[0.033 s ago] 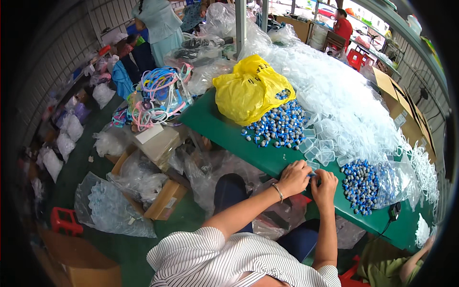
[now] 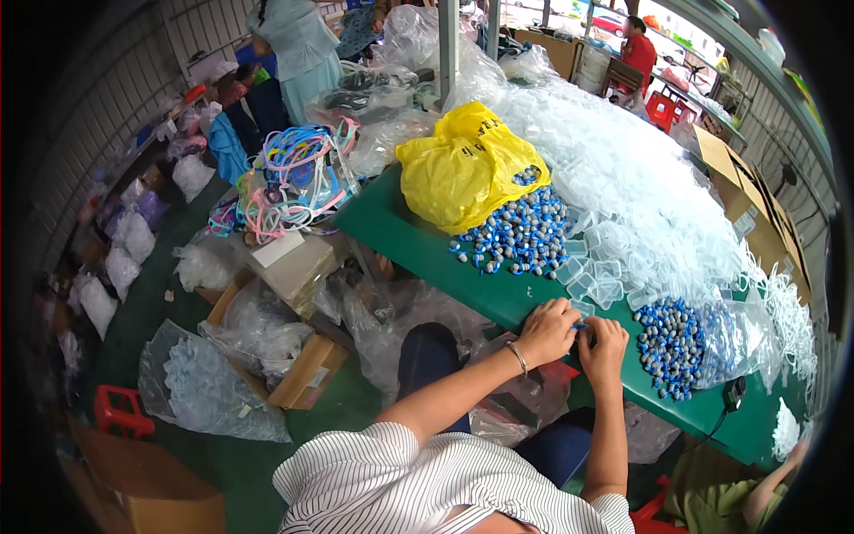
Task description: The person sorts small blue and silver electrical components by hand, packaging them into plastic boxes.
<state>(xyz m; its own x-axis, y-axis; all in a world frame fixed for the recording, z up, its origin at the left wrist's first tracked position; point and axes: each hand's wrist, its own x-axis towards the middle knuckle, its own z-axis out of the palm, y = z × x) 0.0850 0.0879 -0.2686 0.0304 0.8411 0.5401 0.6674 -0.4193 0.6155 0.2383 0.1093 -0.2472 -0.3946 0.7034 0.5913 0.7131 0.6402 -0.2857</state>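
Over the near edge of the green table [image 2: 391,209], my left hand [image 2: 547,331] and my right hand [image 2: 607,349] meet with fingertips closed. Pinched between them is a small blue piece [image 2: 581,327], mostly covered by the fingers. Just beyond the fingertips lie clear plastic boxes [image 2: 598,283], spilling from a large heap. A pile of small blue-and-grey pieces [image 2: 672,347] sits to the right of my right hand. Another such pile [image 2: 525,227] lies farther off, partly under a yellow plastic bag [image 2: 467,165].
White cords [image 2: 783,329] hang at the table's right end, near a black plug-like device [image 2: 734,392]. Another person's arm [image 2: 769,489] shows at lower right. On the left are an open carton [image 2: 311,369], a bag of clear parts [image 2: 209,383] and colourful straps [image 2: 298,173].
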